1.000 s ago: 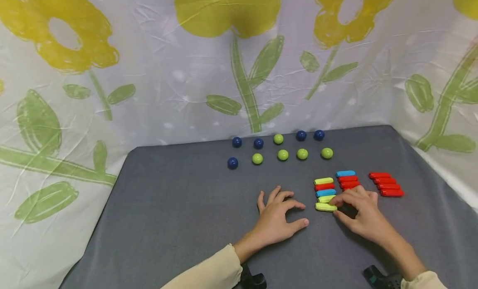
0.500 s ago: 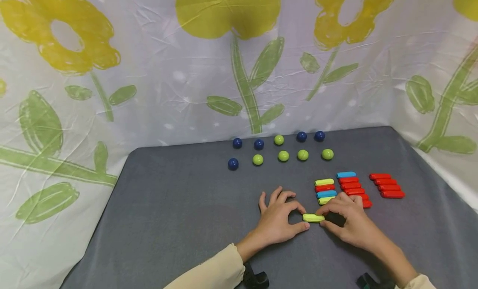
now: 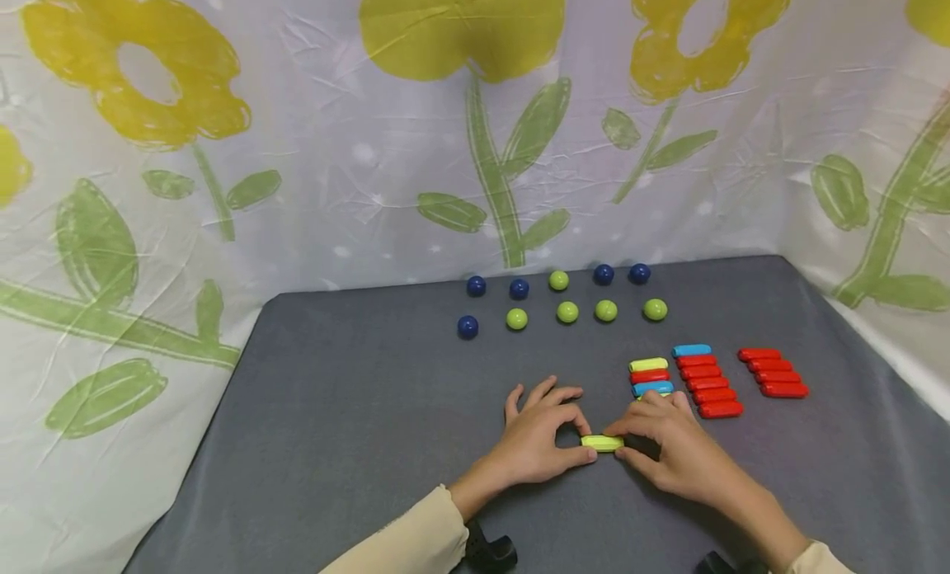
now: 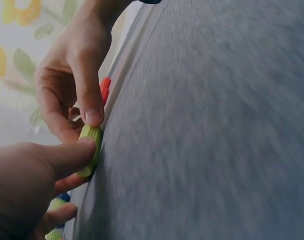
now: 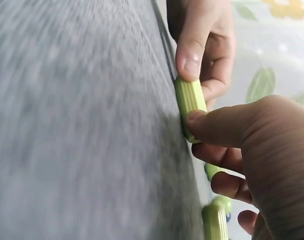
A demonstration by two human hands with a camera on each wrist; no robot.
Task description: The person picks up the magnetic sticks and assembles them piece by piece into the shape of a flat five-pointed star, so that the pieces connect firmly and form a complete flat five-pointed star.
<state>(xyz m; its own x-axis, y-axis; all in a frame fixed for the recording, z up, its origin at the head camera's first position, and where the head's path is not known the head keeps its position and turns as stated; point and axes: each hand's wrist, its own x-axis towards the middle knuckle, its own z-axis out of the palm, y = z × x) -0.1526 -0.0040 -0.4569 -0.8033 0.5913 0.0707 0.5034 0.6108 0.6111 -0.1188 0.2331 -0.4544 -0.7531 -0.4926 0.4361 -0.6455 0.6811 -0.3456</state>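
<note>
A short yellow-green ridged stick (image 3: 602, 444) lies level on or just above the grey cloth. My left hand (image 3: 530, 442) pinches its left end between thumb and index finger, while the other fingers spread outward. At the opposite end, my right hand (image 3: 671, 452) pinches it in the same way. Both thumbs press on the stick (image 5: 190, 96) in the right wrist view. Behind my right hand is a column of similar sticks: a yellow one (image 3: 648, 364), a red one (image 3: 649, 376), a blue one (image 3: 652, 388) and a yellow edge mostly hidden by the fingers.
Another column has a blue stick (image 3: 692, 350) above several red sticks (image 3: 708, 383). Farther right lie several more red sticks (image 3: 773, 378). Dark blue balls (image 3: 467, 327) and green balls (image 3: 567, 312) form two rows near the flowered curtain (image 3: 319, 145).
My right hand has drawn the yellow-green stick from the column's near end leftward and toward me. My left hand has closed on its other end, and both hands have shifted slightly left with it.
</note>
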